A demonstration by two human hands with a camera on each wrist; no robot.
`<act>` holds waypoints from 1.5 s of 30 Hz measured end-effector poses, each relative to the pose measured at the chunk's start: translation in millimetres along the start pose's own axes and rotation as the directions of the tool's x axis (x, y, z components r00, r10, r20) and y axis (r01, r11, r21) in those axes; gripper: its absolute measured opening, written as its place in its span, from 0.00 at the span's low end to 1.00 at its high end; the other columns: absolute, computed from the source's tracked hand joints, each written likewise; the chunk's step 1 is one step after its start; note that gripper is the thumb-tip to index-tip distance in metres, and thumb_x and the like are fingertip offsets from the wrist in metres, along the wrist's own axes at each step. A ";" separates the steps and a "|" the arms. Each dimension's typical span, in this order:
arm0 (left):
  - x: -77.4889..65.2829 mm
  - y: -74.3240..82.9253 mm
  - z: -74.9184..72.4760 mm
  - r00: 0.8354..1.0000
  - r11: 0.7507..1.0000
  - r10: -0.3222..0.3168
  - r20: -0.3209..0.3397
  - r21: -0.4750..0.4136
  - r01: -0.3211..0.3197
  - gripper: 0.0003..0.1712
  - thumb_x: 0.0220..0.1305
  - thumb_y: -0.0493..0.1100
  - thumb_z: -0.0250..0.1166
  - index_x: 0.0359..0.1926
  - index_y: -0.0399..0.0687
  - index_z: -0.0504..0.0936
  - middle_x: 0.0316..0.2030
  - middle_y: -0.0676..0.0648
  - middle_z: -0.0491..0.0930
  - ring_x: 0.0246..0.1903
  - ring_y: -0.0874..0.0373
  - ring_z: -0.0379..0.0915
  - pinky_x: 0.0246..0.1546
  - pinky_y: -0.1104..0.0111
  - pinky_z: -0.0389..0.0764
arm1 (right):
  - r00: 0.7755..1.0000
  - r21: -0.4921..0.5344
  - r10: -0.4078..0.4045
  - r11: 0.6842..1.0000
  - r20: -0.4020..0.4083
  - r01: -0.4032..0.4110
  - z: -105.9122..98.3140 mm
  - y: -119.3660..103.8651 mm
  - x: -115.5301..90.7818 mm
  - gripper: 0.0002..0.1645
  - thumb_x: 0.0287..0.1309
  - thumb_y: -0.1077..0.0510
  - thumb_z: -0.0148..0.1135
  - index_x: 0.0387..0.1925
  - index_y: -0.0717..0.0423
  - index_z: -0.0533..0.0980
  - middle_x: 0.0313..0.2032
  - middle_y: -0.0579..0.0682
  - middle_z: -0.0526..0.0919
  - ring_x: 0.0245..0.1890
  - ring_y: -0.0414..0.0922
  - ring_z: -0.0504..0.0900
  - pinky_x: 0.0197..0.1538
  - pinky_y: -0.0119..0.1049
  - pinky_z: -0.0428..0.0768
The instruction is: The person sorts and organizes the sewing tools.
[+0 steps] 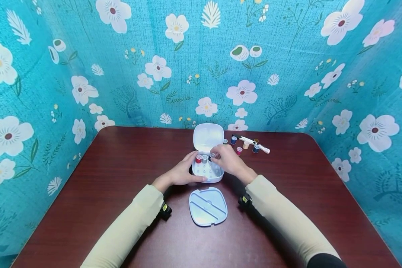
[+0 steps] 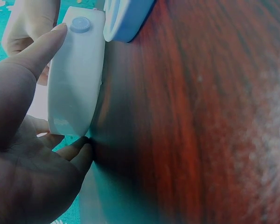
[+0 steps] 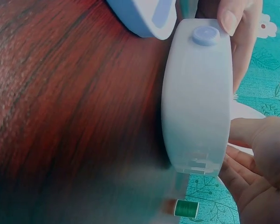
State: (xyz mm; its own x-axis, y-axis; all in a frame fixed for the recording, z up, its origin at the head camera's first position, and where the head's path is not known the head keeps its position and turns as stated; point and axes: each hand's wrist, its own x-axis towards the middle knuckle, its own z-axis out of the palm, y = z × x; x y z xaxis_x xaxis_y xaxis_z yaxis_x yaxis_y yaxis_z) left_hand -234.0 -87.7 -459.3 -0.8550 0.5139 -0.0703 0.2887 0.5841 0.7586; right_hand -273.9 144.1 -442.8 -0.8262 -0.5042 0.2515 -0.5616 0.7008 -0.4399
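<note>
A white sewing box [image 1: 211,179] stands on the table with its lid [image 1: 208,137] raised at the back. My left hand [image 1: 179,173] grips its left side, the thumb along the front wall by the round blue button [image 2: 80,24] and the fingers at the far side. Inside, a red thread spool [image 1: 198,159] and a grey spool [image 1: 205,159] sit side by side in the back row; bare pegs show in front. My right hand [image 1: 230,160] pinches a dark thread spool [image 1: 212,157] beside the grey one. Its fingertips partly cover that spool.
A pale blue tray [image 1: 208,208] with diagonal ridges lies in front of the box. Behind the right hand lie several loose spools, among them blue [image 1: 256,149], pink [image 1: 239,150], beige [image 1: 246,145] and green [image 3: 186,208], and a slim white tool [image 1: 249,140].
</note>
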 end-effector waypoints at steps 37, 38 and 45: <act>1.2 -1.5 0.0 1.000 1.000 0.018 -0.004 0.006 -0.018 0.65 0.60 0.57 0.76 0.82 0.42 0.43 0.80 0.42 0.45 0.76 0.49 0.49 0.75 0.54 0.56 | 0.998 -0.125 0.034 0.992 0.047 -0.028 8.3 -9.0 4.9 0.12 0.59 0.64 0.74 0.45 0.62 0.87 0.40 0.57 0.88 0.42 0.51 0.87 0.50 0.45 0.85; 1.2 -1.5 -0.1 1.000 1.000 0.017 -0.003 0.006 -0.017 0.65 0.60 0.57 0.76 0.82 0.42 0.43 0.80 0.42 0.45 0.76 0.49 0.49 0.75 0.54 0.56 | 0.998 -0.126 0.037 0.992 0.048 -0.031 8.4 -9.3 5.2 0.12 0.58 0.64 0.74 0.45 0.62 0.87 0.40 0.57 0.88 0.42 0.51 0.87 0.50 0.45 0.85; 0.8 -1.3 -0.2 1.000 1.000 0.013 0.004 0.009 -0.013 0.65 0.60 0.58 0.76 0.82 0.41 0.42 0.80 0.42 0.44 0.77 0.49 0.48 0.75 0.54 0.55 | 0.995 -0.121 0.068 0.991 0.077 -0.059 8.6 -11.5 6.0 0.14 0.59 0.64 0.74 0.47 0.62 0.87 0.43 0.58 0.89 0.45 0.52 0.87 0.52 0.46 0.84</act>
State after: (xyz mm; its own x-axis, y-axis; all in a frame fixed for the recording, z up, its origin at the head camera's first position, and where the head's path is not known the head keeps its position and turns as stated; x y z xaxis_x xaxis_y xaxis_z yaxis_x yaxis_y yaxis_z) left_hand -235.2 -88.1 -460.2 -0.8496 0.5238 -0.0626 0.3040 0.5830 0.7534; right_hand -272.0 128.7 -443.6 -0.8566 -0.4924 0.1542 -0.5136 0.7851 -0.3462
